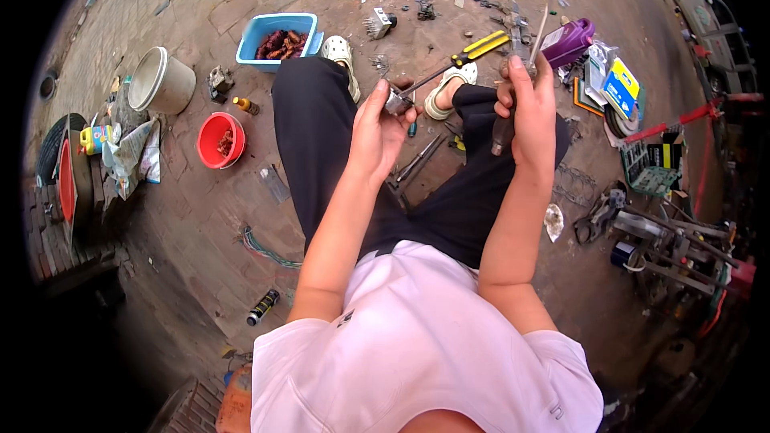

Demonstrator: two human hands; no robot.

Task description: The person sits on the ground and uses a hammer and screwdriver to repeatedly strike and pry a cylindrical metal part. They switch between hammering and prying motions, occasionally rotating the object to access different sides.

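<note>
My left hand [375, 138] is closed around a small silvery metal part [397, 103]. The shaft of a screwdriver [484, 46] with a yellow-and-black handle reaches into that same grip, its handle pointing away to the right. Whether the shaft sits inside the part or beside it, I cannot tell. My right hand [533, 116] grips a second tool, which looks like a screwdriver with a dark, worn handle [501, 136]; its thin shaft sticks up past the fingers. Both hands are raised over my knees. Between my legs, pliers-like tools [421, 159] lie on the ground.
A blue basin [250, 46] of reddish-brown parts and a red bucket [210, 132] stand left, near a white bucket [180, 88]. Metal parts [377, 24] are scattered ahead. At right are a purple container [568, 42], a green tool case [648, 170] and a metal frame [682, 240].
</note>
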